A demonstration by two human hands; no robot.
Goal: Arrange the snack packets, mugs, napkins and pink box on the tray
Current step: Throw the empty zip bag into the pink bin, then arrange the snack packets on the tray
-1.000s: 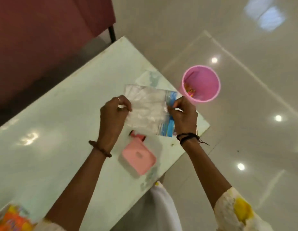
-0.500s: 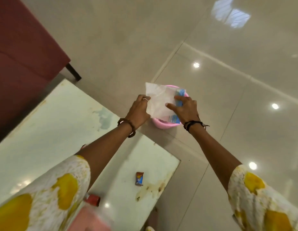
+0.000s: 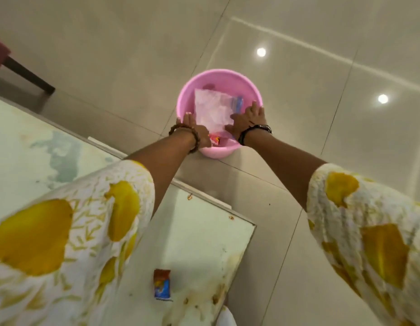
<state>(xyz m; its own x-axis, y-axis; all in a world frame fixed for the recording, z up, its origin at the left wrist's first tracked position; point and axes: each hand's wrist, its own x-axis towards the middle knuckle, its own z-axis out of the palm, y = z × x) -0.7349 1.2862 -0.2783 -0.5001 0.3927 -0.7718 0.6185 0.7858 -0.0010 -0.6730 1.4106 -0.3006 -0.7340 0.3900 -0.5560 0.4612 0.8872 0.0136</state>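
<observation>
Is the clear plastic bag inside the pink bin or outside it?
Inside: the bag lies within the rim of the bin, between both hands.

No text, brand, number or sign is showing clearly enough to read. The small red and blue snack packet (image 3: 162,283) lying near the tabletop's (image 3: 199,241) near corner is carrying printed graphics, but they are blurring into colour patches. The clear plastic packet (image 3: 212,109) with a blue strip inside the pink bucket (image 3: 218,78) is showing no legible lettering either.
</observation>
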